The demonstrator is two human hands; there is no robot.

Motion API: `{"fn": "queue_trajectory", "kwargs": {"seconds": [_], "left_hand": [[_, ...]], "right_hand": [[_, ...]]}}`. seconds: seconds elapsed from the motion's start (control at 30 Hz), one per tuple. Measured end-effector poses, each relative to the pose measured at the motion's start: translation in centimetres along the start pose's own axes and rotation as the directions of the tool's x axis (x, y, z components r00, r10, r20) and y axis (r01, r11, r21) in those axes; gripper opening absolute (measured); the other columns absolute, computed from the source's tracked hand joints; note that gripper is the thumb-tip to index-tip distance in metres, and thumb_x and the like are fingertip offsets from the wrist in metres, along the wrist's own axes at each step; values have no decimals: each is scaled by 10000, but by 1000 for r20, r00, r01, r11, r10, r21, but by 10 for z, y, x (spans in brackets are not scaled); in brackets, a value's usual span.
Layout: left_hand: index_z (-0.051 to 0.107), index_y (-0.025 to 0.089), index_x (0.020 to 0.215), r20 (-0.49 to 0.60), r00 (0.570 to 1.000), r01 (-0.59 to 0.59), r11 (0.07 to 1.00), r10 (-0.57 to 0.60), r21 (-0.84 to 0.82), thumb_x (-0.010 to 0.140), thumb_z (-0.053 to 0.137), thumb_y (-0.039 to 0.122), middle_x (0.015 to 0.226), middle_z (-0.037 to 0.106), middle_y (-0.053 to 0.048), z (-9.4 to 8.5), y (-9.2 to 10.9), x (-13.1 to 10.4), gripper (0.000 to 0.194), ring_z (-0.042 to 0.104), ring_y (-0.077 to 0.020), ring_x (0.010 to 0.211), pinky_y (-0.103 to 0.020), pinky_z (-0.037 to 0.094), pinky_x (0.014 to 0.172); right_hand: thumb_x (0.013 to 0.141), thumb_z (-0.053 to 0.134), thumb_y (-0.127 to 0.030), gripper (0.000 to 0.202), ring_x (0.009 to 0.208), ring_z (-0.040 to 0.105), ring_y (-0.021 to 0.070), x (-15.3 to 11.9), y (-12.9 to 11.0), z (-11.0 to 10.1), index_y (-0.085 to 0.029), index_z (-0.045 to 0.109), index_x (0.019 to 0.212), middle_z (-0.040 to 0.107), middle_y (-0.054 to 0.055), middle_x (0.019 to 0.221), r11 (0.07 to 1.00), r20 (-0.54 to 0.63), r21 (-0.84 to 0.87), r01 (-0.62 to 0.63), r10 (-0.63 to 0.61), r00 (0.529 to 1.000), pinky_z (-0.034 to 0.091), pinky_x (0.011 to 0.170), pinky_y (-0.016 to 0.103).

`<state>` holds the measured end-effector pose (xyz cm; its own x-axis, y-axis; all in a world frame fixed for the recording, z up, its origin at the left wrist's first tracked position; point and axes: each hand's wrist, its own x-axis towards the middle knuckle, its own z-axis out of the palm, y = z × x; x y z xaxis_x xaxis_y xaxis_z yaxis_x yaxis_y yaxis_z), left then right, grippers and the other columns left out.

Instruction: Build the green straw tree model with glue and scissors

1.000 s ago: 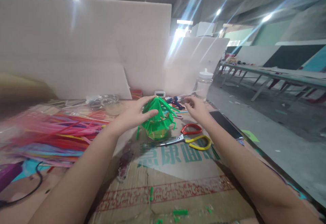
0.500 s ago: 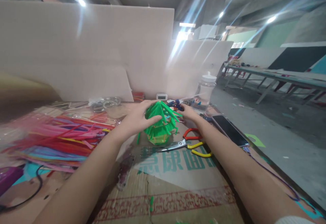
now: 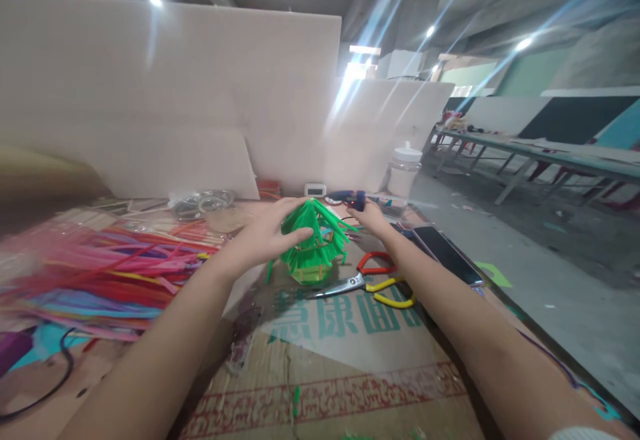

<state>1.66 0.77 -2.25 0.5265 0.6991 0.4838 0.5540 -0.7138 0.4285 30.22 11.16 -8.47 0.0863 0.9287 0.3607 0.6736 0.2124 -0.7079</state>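
A green tiered model with a pointed roof (image 3: 315, 247) stands upright on the cardboard. My left hand (image 3: 275, 233) is wrapped round its left side, thumb across the front and the other fingers partly behind it. Farther back on the right, my right hand (image 3: 371, 219) has its fingers closed on a dark blue tool (image 3: 356, 199), which looks like a glue gun. Scissors with one red and one yellow handle (image 3: 357, 283) lie between the model and my right forearm, tip pointing left.
Colourful pipe cleaners (image 3: 115, 273) are piled at the left. A phone (image 3: 447, 253) lies to the right, and a clear jar with a white lid (image 3: 404, 173) stands behind. White boards (image 3: 200, 93) rise at the back, near a small white device (image 3: 315, 191).
The dark blue tool has been turned and lifted slightly in my right hand, which has moved a little. My left hand stays on the green model. The view has shifted slightly.
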Motion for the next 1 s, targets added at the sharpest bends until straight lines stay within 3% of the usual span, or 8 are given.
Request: {"fn": "queue_trajectory", "kwargs": {"seconds": [0.1, 0.23, 0.37, 0.5, 0.63, 0.77, 1.0], "left_hand": [[476, 231, 1387, 8, 1000, 1, 1000, -1, -19, 897, 525, 548, 1422, 532, -83, 0, 0, 0, 586, 489, -258, 1310, -429, 354, 1132], [483, 216, 1387, 11, 1000, 20, 999, -19, -25, 911, 508, 539, 1425, 529, -86, -1, -1, 0, 576, 485, -245, 1313, -415, 347, 1135], [509, 190, 1361, -8, 1000, 22, 999, -23, -43, 924, 495, 510, 1391, 551, -91, -1, -1, 0, 541, 501, -232, 1289, -381, 373, 1110], [525, 210, 1343, -18, 1000, 13, 999, -13, -48, 927, 496, 493, 1376, 563, -77, -1, 0, 1, 504, 515, -234, 1272, -381, 386, 1098], [519, 236, 1347, -31, 999, 27, 999, -28, -28, 926, 497, 504, 1382, 561, -71, 1, 2, 1, 500, 512, -246, 1275, -410, 379, 1105], [533, 210, 1332, -49, 997, 51, 998, -53, -32, 922, 500, 514, 1363, 569, -82, 2, 4, 1, 511, 520, -245, 1263, -399, 384, 1099], [551, 199, 1305, -74, 996, 56, 998, -58, -28, 911, 512, 508, 1325, 588, -85, 4, 7, 1, 502, 533, -246, 1241, -402, 391, 1087]], "right_hand": [[788, 619, -458, 339, 538, 534, 173, -10, -13, -24, -134, 678, 869, 581, 21, 539, 998, -57, 63, -13, 16, 998, 452, 557, 298], [817, 599, -464, 396, 505, 492, 139, -31, -35, -56, -163, 689, 1058, 566, -16, 528, 958, 8, 271, 91, -97, 995, 428, 537, 270], [750, 703, -398, 247, 582, 564, 139, -52, -49, -77, -169, 710, 842, 638, 14, 631, 874, 112, 463, 144, -219, 969, 453, 591, 270], [779, 659, -530, 356, 694, 627, 186, -74, -56, -85, -175, 687, 775, 690, 57, 749, 900, 264, 411, 148, -272, 925, 491, 654, 310], [812, 575, -641, 462, 772, 651, 217, -92, -65, -88, -195, 693, 791, 700, 66, 784, 902, 338, 329, 278, -387, 858, 512, 720, 340], [760, 682, -589, 395, 717, 630, 198, -98, -76, -90, -201, 683, 833, 687, 50, 779, 891, 328, 267, 367, -442, 835, 484, 600, 292], [753, 723, -436, 292, 555, 467, 118, -100, -79, -92, -192, 567, 726, 554, -15, 634, 912, 367, 179, 368, -409, 835, 351, 496, 244]]}}
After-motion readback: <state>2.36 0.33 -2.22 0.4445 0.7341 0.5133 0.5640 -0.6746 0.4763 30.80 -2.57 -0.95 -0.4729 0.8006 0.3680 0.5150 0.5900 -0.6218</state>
